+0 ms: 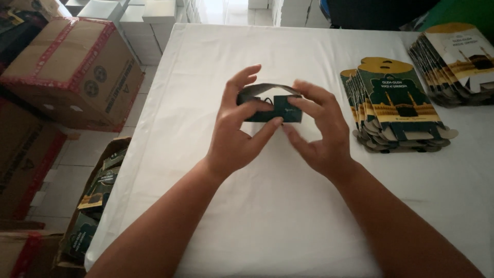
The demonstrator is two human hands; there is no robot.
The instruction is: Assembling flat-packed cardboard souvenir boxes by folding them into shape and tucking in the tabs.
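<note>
Both my hands hold one small dark green cardboard box (278,107) above the white table (267,216). My left hand (239,131) grips its left side, thumb under the bottom edge and fingers on the front. My right hand (319,128) grips the right side, fingers pressing the front panel. A curved flap arches over the top of the box. The box's lower part is hidden behind my fingers.
A fanned stack of flat green and gold box blanks (399,105) lies right of my hands, a second stack (458,59) at the far right. A brown carton with red tape (72,69) stands left of the table. An open carton (95,206) on the floor holds folded green boxes.
</note>
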